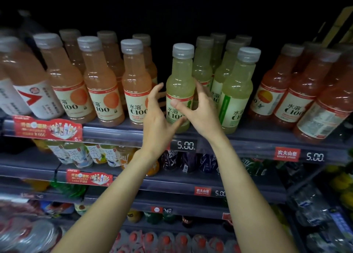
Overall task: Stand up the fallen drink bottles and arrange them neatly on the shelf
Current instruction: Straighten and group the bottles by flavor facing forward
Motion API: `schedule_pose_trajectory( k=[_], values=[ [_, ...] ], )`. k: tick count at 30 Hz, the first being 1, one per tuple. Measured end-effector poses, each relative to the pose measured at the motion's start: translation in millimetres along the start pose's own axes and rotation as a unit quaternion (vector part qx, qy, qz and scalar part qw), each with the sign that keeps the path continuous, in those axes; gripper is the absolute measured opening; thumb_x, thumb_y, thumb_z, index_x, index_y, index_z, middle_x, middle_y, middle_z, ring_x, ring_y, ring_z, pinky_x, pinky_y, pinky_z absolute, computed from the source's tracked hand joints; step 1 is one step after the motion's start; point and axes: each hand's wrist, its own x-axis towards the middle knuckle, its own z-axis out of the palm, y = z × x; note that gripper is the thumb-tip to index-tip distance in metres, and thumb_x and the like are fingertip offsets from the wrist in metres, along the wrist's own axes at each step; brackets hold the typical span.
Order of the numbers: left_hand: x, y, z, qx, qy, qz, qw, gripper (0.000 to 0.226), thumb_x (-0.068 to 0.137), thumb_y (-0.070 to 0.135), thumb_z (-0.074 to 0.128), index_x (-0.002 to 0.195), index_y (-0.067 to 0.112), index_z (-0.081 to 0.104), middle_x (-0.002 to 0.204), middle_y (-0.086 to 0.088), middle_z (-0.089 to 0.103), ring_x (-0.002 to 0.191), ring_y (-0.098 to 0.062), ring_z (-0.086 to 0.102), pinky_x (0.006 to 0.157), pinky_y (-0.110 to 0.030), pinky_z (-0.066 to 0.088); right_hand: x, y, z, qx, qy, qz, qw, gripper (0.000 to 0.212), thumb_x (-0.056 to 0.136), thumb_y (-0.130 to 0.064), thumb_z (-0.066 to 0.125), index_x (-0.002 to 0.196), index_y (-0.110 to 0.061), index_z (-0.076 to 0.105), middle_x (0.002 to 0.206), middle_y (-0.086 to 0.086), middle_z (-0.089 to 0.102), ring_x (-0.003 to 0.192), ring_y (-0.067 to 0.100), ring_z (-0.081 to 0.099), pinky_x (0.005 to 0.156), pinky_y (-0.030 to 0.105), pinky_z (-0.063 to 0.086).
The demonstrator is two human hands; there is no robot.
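Both hands frame one pale yellow-green plastic drink bottle with a grey screw cap [179, 88], which stands upright at the front edge of the top shelf [118, 131]. The left hand [157, 117] is spread to the bottle's left, fingers loosely curved and apart, its grip wide; whether any fingertip touches the label cannot be told. The right hand [198, 109] sits on the bottle's right side, thumb lying across the front of the label and fingers reaching up along its far flank, so its grip is a loose pinch around the bottle's body.

Just right of it stand more yellow-green bottles of the same kind [236, 92], upright, several rows deep. To the left, a row of orange-pink juice bottles with cream labels [133, 81] stands upright, and further left a pinkish bottle with a white label and red arrow mark [36, 84] is upright too. At the far right are darker red-orange bottles [286, 92].

A black price tag reading 5.00 [184, 145] is fixed on the shelf edge below the hands. Lower shelves carry other drinks, dim and blurred.
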Motion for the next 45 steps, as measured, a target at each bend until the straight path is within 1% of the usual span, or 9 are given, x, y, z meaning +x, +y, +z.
schedule_pose_trajectory(
  k=[4,9,12,15,17,21,27,35,45],
  values=[
    [-1.2,7.2,-1.3,0.102,0.029,0.010,0.994,0.100,0.074,0.028,0.083,0.149,0.008,0.020,0.144,-0.010,0.039,0.126,-0.019,0.047,0.088,-0.021,0.048,1.0,1.7,2.8,0.033,-0.006,0.007,0.999,0.073,0.084,-0.037,0.068,0.144,-0.018,0.030,0.136,-0.006,0.050,0.123,0.006,0.049,0.103,0.028,0.043],
    [7.9,6.8,-4.8,0.109,-0.005,0.008,0.994,0.098,0.082,0.033,0.074,0.153,0.010,0.011,0.152,-0.006,0.037,0.137,-0.017,0.040,0.096,-0.026,0.046,1.6,2.3,-1.6,0.053,-0.056,0.009,0.997,0.065,0.091,-0.033,0.061,0.144,-0.019,0.028,0.133,-0.009,0.050,0.123,0.004,0.049,0.105,0.030,0.042],
    [10.2,6.8,-4.4,0.103,-0.005,-0.002,0.995,0.099,0.078,0.031,0.079,0.152,0.010,0.017,0.148,-0.005,0.042,0.132,-0.017,0.044,0.095,-0.010,0.033,3.2,1.9,-10.1,-0.096,0.003,-0.061,0.994,0.049,0.096,-0.027,0.051,0.142,-0.014,0.037,0.141,0.006,0.044,0.123,0.014,0.049,0.102,0.028,0.043],
    [8.7,6.6,-5.4,0.111,0.000,-0.007,0.994,0.100,0.076,0.031,0.081,0.151,0.011,0.019,0.149,-0.005,0.042,0.133,-0.018,0.044,0.095,-0.010,0.030,11.3,-5.6,-18.5,-0.268,0.122,-0.139,0.945,0.043,0.087,0.005,0.050,0.128,-0.009,0.054,0.138,0.019,0.041,0.114,0.032,0.054,0.084,0.027,0.052],
    [7.9,7.9,-5.3,0.115,0.002,-0.012,0.993,0.100,0.076,0.032,0.081,0.152,0.013,0.018,0.148,-0.005,0.043,0.133,-0.018,0.044,0.095,-0.013,0.031,20.9,-12.2,-21.0,-0.306,0.140,-0.112,0.935,0.052,0.079,0.016,0.048,0.124,-0.009,0.057,0.143,0.024,0.034,0.130,0.040,0.039,0.094,0.035,0.047],
    [7.9,9.5,-6.5,0.114,0.001,-0.022,0.993,0.101,0.076,0.031,0.080,0.153,0.015,0.017,0.149,-0.003,0.041,0.132,-0.016,0.042,0.094,-0.016,0.032,43.6,-23.3,-20.8,-0.318,0.014,0.019,0.948,0.067,0.085,0.015,0.047,0.142,-0.018,0.039,0.155,0.022,0.009,0.143,0.038,0.011,0.112,0.040,0.026],
    [7.9,8.0,-9.4,0.112,0.004,-0.017,0.994,0.102,0.075,0.031,0.081,0.153,0.017,0.018,0.151,-0.001,0.040,0.133,-0.015,0.042,0.094,-0.017,0.033,63.5,-19.2,-19.8,-0.354,-0.030,0.030,0.934,0.060,0.094,-0.001,0.048,0.144,-0.031,0.035,0.149,0.017,0.022,0.137,0.035,0.022,0.107,0.043,0.032],
    [7.6,6.1,-8.3,0.120,0.001,-0.013,0.993,0.101,0.076,0.035,0.079,0.153,0.018,0.015,0.151,-0.001,0.040,0.133,-0.015,0.040,0.094,-0.017,0.033,61.2,-15.7,-24.1,-0.145,0.034,-0.008,0.989,0.030,0.093,-0.013,0.056,0.121,-0.018,0.045,0.128,0.005,0.053,0.109,0.014,0.048,0.083,0.026,0.039],
    [6.4,6.9,-7.3,0.120,-0.003,-0.016,0.993,0.101,0.077,0.034,0.078,0.153,0.018,0.014,0.150,-0.004,0.041,0.133,-0.019,0.043,0.095,-0.020,0.034,82.8,-12.3,-15.9,-0.027,0.018,0.051,0.998,0.044,0.087,-0.011,0.065,0.128,-0.004,0.051,0.123,0.011,0.060,0.109,0.020,0.058,0.091,0.032,0.049]
  ],
)
